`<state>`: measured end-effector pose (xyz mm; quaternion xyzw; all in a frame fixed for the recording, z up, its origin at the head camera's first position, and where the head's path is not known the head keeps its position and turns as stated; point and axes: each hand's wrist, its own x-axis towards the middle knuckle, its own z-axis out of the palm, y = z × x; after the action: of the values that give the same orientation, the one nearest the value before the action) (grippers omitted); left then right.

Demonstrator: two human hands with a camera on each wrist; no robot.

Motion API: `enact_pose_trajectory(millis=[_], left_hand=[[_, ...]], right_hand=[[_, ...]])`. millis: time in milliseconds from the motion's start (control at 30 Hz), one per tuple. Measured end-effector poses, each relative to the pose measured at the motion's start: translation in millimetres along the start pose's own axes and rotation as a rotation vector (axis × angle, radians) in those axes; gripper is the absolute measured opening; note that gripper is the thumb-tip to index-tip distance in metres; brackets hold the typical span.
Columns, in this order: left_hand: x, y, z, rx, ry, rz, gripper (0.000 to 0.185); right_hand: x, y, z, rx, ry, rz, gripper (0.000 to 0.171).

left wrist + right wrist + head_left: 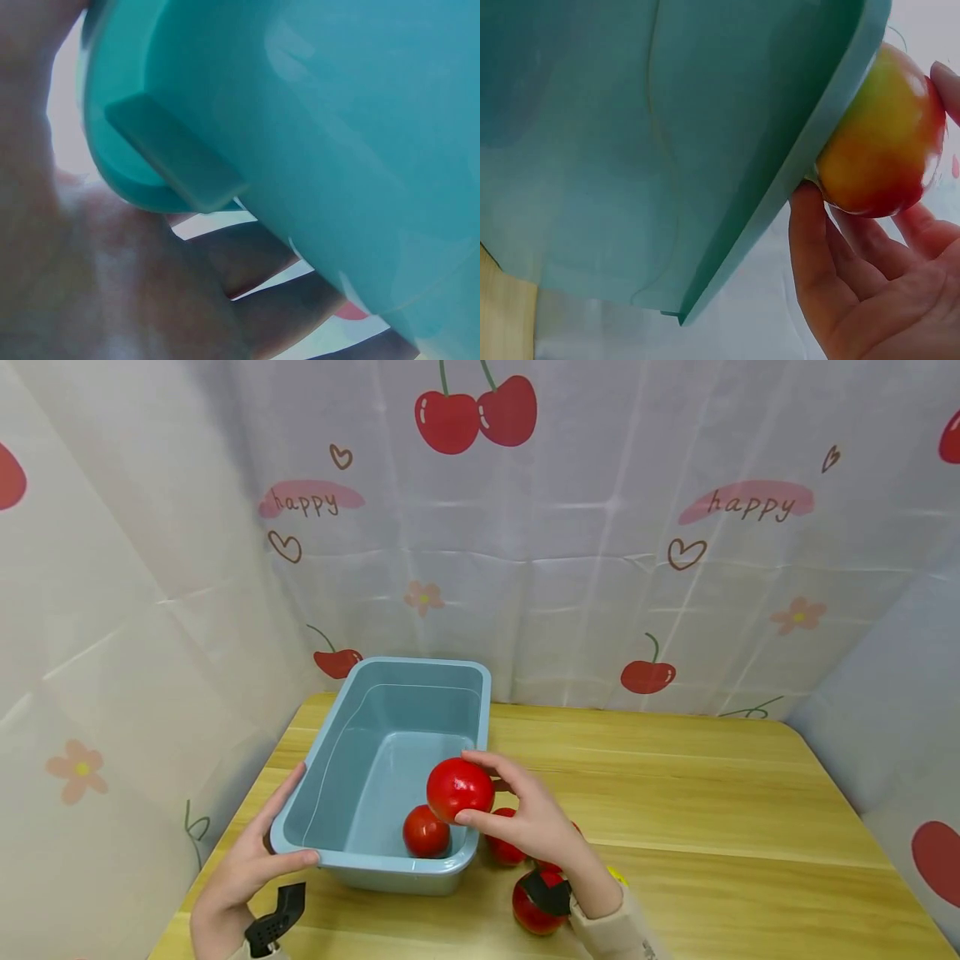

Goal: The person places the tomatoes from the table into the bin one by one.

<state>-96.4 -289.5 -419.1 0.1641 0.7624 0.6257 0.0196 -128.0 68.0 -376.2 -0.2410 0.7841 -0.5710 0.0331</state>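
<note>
A light blue plastic tub (382, 860) stands on the left part of the table. My left hand (247, 860) grips its near left corner, thumb along the near rim and fingers along the left side. The left wrist view shows that hand against the tub's outer wall (360, 150). My right hand (536, 818) holds a shiny red apple (459, 789) between thumb and fingers, above the tub's near right part. In the right wrist view, the apple (885, 139) looks red and yellow, beside the rim. Another red fruit (426, 832) lies inside the tub's near right corner.
Several red fruits lie on the wooden table (697, 810) right of the tub, including one fruit (504, 847) near its wall and another fruit (536, 910) partly behind the right wrist strap. A small yellow thing (617, 875) peeks out beside the sleeve. A printed curtain (570, 568) surrounds the table.
</note>
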Motion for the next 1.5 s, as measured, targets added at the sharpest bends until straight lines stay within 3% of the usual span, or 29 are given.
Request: enact_pose_trajectory(millis=[433, 633, 900, 1267, 1500], left_hand=[[-0.8, -0.2, 0.4, -0.011, 0.0, -0.001, 0.097], [-0.5, -0.7, -0.1, -0.019, -0.006, 0.001, 0.097], [1.9, -1.0, -1.2, -0.018, -0.002, 0.002, 0.097], [1.6, 0.3, -0.4, -0.022, -0.007, 0.015, 0.097], [1.4, 1.2, -0.6, -0.021, -0.006, 0.016, 0.097]], right_hand=[[-6.8, 8.5, -1.0, -0.054, -0.049, -0.115, 0.063], [-13.1, 10.7, -10.8, -0.077, -0.024, -0.121, 0.064], [-26.6, 14.9, -32.2, -0.151, 0.038, -0.058, 0.062], [-58.7, 38.7, -59.1, -0.218, 0.13, -0.059, 0.059], [-77.1, 56.5, -66.9, -0.254, 0.14, -0.024, 0.057]])
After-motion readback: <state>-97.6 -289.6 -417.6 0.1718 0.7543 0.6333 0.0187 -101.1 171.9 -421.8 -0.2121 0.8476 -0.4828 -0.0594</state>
